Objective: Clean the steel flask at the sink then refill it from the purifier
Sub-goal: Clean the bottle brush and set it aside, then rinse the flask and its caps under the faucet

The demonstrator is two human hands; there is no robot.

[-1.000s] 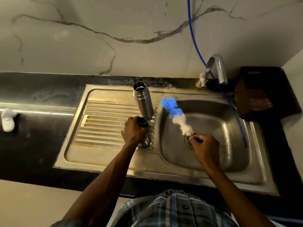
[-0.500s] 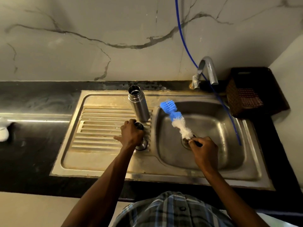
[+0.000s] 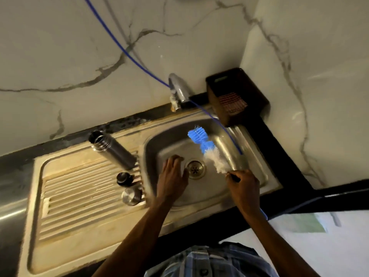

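Note:
The open steel flask (image 3: 112, 150) stands on the ribbed drainboard (image 3: 75, 196) beside the basin. Its black stopper (image 3: 123, 177) and steel cap (image 3: 131, 195) lie just in front of it. My left hand (image 3: 172, 180) hovers over the sink basin (image 3: 169, 140) near the drain (image 3: 195, 168), fingers spread and holding nothing. My right hand (image 3: 242, 186) grips the handle of a bottle brush (image 3: 207, 149) with blue and white bristles, pointed up and away over the basin.
A steel tap (image 3: 178, 89) stands behind the basin with a thin blue hose (image 3: 139, 61) running down past it into the sink. A dark basket (image 3: 237, 96) sits in the right corner. Black countertop (image 3: 289, 186) frames the sink; marble walls stand behind and to the right.
My left hand has let go of the stopper on the drainboard and moved right over the basin. The view has tilted and shifted right. The brush stays in my right hand.

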